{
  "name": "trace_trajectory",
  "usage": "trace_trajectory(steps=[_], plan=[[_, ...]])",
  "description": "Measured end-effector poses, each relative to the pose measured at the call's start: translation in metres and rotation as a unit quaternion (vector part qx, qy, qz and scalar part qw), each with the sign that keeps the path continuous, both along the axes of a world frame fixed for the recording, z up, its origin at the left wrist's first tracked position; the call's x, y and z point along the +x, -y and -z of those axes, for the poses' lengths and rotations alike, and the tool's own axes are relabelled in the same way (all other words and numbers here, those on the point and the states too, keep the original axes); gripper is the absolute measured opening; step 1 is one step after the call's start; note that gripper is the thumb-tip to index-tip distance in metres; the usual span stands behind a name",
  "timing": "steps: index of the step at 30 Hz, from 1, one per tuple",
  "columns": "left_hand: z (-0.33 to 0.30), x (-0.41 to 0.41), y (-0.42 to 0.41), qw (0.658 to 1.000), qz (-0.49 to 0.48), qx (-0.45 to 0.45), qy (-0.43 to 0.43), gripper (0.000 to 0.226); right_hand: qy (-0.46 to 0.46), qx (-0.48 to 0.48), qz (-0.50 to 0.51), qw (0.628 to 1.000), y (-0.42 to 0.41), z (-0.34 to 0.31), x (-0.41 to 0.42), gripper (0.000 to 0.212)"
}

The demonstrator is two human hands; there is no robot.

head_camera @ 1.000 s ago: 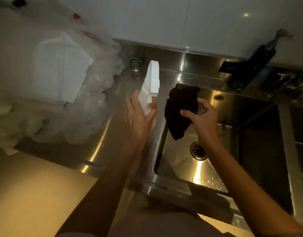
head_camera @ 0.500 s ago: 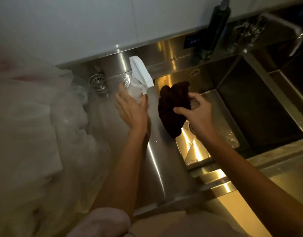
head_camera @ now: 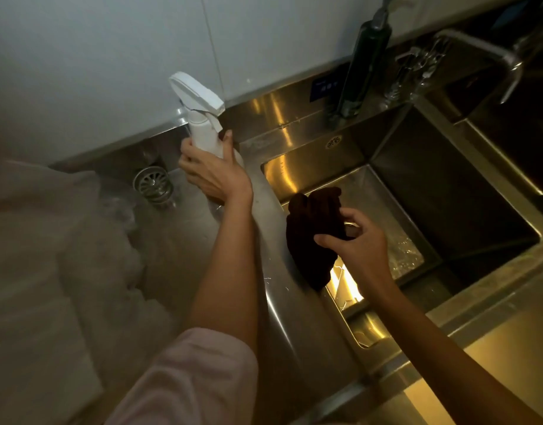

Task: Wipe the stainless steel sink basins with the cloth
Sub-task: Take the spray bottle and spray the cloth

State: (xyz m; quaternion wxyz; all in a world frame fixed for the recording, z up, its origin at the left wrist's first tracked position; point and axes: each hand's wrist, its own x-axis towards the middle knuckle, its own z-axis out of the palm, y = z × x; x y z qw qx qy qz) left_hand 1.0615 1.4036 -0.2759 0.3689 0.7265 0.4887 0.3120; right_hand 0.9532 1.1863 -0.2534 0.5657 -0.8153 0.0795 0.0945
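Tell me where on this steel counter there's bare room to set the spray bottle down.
Free: the steel strip between the left forearm and the basin's left rim, and the back ledge between the spray bottle and the dark dispenser. Crowded: the counter's left side, with the plastic bags and the strainer.

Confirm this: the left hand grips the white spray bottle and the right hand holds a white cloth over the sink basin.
One detail is wrong. In the head view the cloth is dark, not white. The left hand does grip the white spray bottle, and the right hand holds the cloth over the sink basin.
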Motion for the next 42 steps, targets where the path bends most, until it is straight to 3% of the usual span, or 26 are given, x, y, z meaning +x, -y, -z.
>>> trace_trajectory(steps=[6, 19, 42], plan=[[0.002, 0.015, -0.004, 0.999, -0.046, -0.022, -0.006, 0.074, 0.004, 0.000, 0.007, 1.000, 0.001, -0.006, 0.008, 0.049], [0.017, -0.015, 0.001, 0.996, 0.039, 0.042, -0.062, 0.101, -0.002, -0.012, -0.009, 1.000, 0.002, -0.006, 0.003, 0.049], [0.023, -0.029, -0.005, 0.990, 0.071, 0.078, -0.092, 0.093, 0.011, -0.010, -0.012, 1.000, 0.021, -0.018, -0.009, 0.044]])
